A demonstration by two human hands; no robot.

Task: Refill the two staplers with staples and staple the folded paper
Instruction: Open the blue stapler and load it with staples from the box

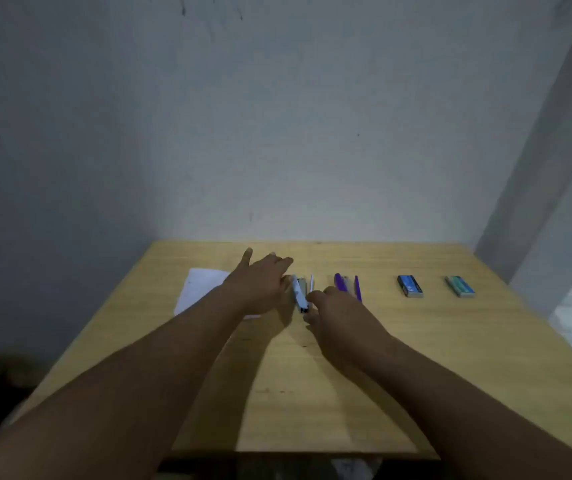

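On wood table (312, 393), both hands' grip unclear at white stapler (300, 295), box labels unreadable.

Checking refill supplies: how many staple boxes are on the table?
2. A blue box lies right of the purple stapler; a green box lies further right, near the table's right edge. None seem hidden.

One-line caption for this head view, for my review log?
Both hands, left and right, meet at the white stapler on a wooden table, between paper and a purple stapler.
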